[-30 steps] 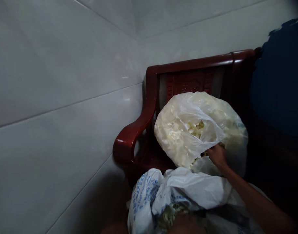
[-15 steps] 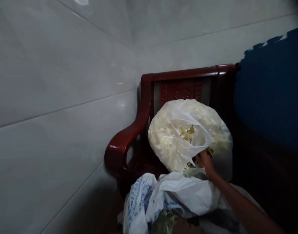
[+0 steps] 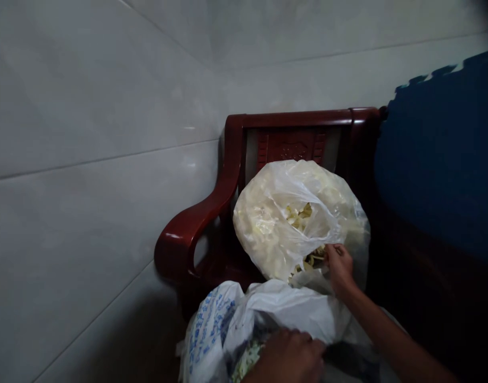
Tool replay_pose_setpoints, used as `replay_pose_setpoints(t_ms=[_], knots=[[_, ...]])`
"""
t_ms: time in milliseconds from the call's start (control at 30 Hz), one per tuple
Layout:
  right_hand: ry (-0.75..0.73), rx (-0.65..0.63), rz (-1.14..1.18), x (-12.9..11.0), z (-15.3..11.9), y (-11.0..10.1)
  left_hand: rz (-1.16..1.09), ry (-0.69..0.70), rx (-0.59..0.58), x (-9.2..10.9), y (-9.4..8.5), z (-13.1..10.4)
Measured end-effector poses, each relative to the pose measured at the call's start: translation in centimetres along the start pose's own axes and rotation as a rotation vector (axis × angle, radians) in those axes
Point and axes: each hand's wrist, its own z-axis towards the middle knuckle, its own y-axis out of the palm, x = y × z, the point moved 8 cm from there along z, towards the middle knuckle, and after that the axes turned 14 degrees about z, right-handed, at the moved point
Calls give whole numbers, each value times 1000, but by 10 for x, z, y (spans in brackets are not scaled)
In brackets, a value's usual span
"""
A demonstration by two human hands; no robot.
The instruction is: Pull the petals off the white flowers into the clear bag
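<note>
A full translucent plastic bag [image 3: 259,207] sits on the wooden seat, with pale yellow, dried-looking pieces [image 3: 299,215] showing through its torn-looking openings. My right hand [image 3: 340,268] is closed in a pinch at the lower right opening, on what looks like the bag's edge; darker strips lie just left of the fingertips. Nearer to me stands an open white bag with blue print [image 3: 212,322]. My left hand [image 3: 287,356] is over its mouth, fingers curled together and their tips hidden. Pale green-white pieces [image 3: 247,361] show beside that hand inside the white bag.
The dark red wooden chair [image 3: 188,226] has a curved armrest on the left and a carved back. Grey tiled walls [image 3: 108,106] meet in the corner behind it. A blue foam mat [image 3: 439,159] with a toothed edge stands at the right.
My right hand has drawn slightly out of the translucent bag's opening, its fingers now in plain sight. My left hand has come up into view over the white bag. The view has shifted slightly.
</note>
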Motion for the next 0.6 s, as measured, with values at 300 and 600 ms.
replay_pose_setpoints(t_ms=[300,600], knots=[[-453,-364,-301,-107,-78,-4,-254,-287,588,-37,-63,2],[-711,-1083,-105,-144,-194,39,-595,-225,537,-41,-70,8]])
